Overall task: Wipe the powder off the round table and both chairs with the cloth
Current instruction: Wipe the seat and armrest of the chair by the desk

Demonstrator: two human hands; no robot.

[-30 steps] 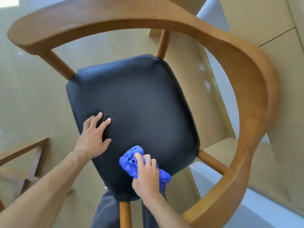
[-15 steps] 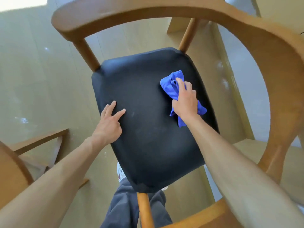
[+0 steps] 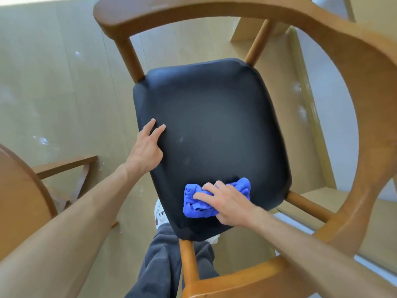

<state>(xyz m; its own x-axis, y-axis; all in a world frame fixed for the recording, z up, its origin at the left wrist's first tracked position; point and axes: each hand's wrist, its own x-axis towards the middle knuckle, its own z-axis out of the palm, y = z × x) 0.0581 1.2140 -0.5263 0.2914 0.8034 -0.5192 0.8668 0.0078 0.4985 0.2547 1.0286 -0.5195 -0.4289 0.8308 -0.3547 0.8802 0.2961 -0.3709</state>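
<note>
Black seat (image 3: pixel 214 117): right hand (image 3: pixel 231 206) fingers clutch blue cloth (image 3: pixel 197 201) near front edge; left hand (image 3: pixel 147 150) fingers straight at side edge.

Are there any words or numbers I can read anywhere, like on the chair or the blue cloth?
No readable text anywhere in the head view.
Blue cloth: no label or tag showing.
Black seat and wooden chair frame: no brand, number or sticker; the pale marks on the seat are smudges, not letters.
White shoe: it has a dark red patch, too small and blurred to tell whether it is a logo.
</note>
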